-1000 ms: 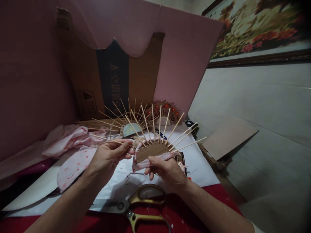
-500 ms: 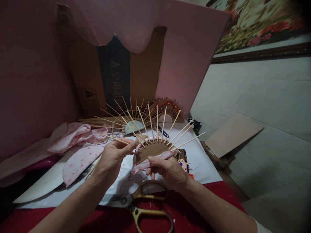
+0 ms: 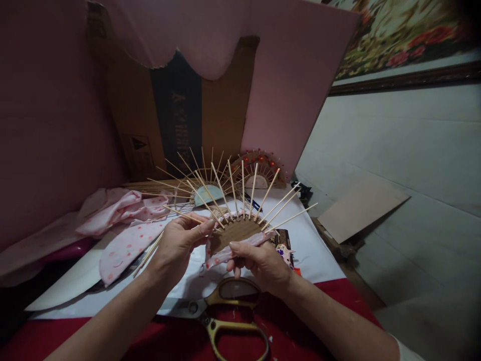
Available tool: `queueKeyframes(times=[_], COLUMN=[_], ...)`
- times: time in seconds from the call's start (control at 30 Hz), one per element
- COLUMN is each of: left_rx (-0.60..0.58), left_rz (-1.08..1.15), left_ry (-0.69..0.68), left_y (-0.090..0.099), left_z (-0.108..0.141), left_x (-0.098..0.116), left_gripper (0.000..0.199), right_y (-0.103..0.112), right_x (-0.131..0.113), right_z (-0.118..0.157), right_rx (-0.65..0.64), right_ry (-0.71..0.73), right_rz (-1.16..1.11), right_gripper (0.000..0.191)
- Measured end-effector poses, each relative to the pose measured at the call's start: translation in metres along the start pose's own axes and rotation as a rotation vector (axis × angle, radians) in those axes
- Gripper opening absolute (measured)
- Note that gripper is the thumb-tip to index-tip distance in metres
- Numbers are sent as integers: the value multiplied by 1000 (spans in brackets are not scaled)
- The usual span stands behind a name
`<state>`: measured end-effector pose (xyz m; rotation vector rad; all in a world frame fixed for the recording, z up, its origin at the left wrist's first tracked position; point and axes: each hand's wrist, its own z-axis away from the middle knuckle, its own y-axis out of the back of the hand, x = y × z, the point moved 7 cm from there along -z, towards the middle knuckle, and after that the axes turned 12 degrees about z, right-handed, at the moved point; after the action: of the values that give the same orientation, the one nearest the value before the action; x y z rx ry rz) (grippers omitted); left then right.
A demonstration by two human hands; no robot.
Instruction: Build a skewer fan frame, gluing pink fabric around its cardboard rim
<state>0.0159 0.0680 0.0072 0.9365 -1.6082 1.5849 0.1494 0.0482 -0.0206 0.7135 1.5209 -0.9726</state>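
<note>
My right hand (image 3: 259,260) grips the lower edge of a half-round cardboard piece (image 3: 236,234), thumb on top and fingers curled beneath. Pink dotted cloth (image 3: 223,256) is folded over that straight edge and shows along the curved rim too. Several thin wooden sticks (image 3: 243,190) fan outward from the curve. At the left end, my left hand (image 3: 184,238) pinches a wooden stick (image 3: 180,214) between thumb and forefinger, its inner end by the rim. Below both hands lie large scissors (image 3: 214,313) with yellowish handles.
Behind stand a similar fan of sticks with a pale blue centre (image 3: 208,195) and a brown arch with red beads (image 3: 259,163). Pink dotted cloth (image 3: 124,210) and a dotted half-round piece (image 3: 128,250) lie left. A pink-covered cardboard panel (image 3: 289,85) rises at the back.
My left hand has shifted slightly right, its thumb closer to the half-round piece's left end. My right hand keeps its hold. The view has moved a little.
</note>
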Motion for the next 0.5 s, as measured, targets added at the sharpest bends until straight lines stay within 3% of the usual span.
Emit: queueKeyframes(times=[0.5], left_rx=[-24], left_rz=[-5], left_ry=[-10], left_y=[2], left_z=[0], left_x=[-1], left_gripper=[17], right_y=[1], right_x=[5], right_z=[-1], right_rx=[12], right_ry=[4], right_rz=[24], right_gripper=[27])
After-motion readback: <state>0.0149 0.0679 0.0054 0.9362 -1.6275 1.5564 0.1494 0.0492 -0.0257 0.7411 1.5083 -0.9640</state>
